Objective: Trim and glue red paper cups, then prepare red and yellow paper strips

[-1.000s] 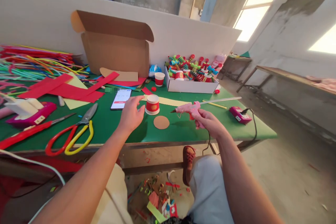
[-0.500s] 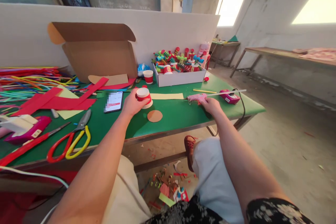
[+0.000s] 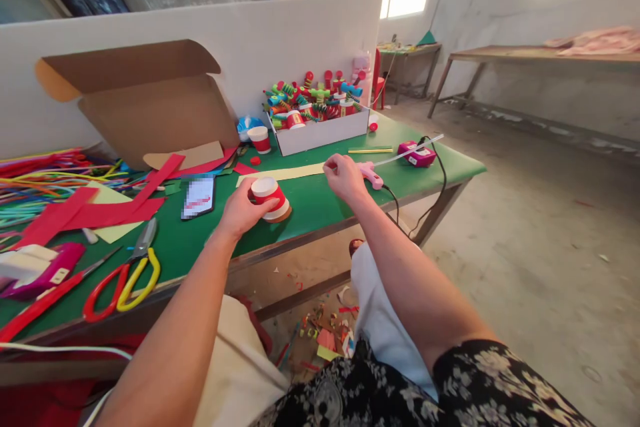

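Observation:
My left hand (image 3: 240,210) has its thumb and fingers around a red-and-white paper cup (image 3: 270,199), tilted slightly near the table's front edge. Under the cup's lower rim shows the edge of a brown cardboard disc (image 3: 286,215). My right hand (image 3: 345,178) is curled with its fingertips together, over the right end of a cream paper strip (image 3: 300,172); whether it pinches anything is hidden. Just right of that hand a pink glue gun (image 3: 371,175) lies on the table, a long clear glue stick (image 3: 410,155) sticking out of its back.
Behind stand another paper cup (image 3: 259,140) and a white box (image 3: 325,133) of colourful toys. To the left lie a phone (image 3: 198,197), red paper strips (image 3: 120,213), scissors (image 3: 125,273) and pipe cleaners (image 3: 60,177). A magenta power strip (image 3: 417,155) with black cords sits at right.
My right hand has let go of the glue gun and moved left to the strip's end. The cup in my left hand has come down over the cardboard disc. The view has shifted right.

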Available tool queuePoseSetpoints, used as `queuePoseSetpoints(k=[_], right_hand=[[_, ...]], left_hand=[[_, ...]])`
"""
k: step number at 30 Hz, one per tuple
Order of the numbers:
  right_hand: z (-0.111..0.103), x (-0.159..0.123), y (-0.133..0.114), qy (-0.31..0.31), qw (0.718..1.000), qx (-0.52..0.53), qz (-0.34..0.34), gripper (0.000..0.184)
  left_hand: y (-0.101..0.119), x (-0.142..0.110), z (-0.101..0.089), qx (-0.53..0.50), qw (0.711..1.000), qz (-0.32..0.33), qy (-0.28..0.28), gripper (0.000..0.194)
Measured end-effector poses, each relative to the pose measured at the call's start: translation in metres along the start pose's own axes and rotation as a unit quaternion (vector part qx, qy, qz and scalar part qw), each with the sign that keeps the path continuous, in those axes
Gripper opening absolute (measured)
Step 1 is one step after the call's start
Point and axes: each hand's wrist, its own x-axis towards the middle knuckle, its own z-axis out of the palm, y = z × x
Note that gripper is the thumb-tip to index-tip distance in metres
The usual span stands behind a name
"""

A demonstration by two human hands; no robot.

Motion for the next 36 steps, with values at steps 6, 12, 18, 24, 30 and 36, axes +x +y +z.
queuePoseSetpoints(k=[6, 12, 18, 24, 30, 36], right_hand=[[0.001, -0.003, -0.003, -0.037, 0.999, 0.014, -0.006, 0.014], [0.001, -0.005, -0.004, -0.05, 0.998, 0.021, -0.023, 0.014], [0.002, -0.005, -0.005, -0.058, 0.998, 0.014, -0.019, 0.014], [0.0, -0.007, -0.009, -0.064, 0.998, 0.003, -0.007, 0.014], [0.001, -0.007, -0.008, -0.07, 0.997, 0.009, -0.017, 0.013], [0.002, -0.007, -0.008, -0.066, 0.998, 0.0, -0.02, 0.011]], left_hand=[[-0.003, 0.0, 0.002, 0.026, 0.999, -0.016, -0.009, 0.066], [-0.007, 0.0, 0.002, 0.049, 0.999, -0.01, -0.007, 0.064], [-0.008, -0.002, 0.001, 0.069, 0.998, -0.003, -0.009, 0.063], [-0.004, -0.003, 0.0, 0.061, 0.998, -0.013, -0.002, 0.064], [-0.001, -0.004, 0.001, 0.064, 0.998, -0.008, -0.005, 0.061], [0.003, -0.004, 0.0, 0.085, 0.996, -0.02, -0.009, 0.059]])
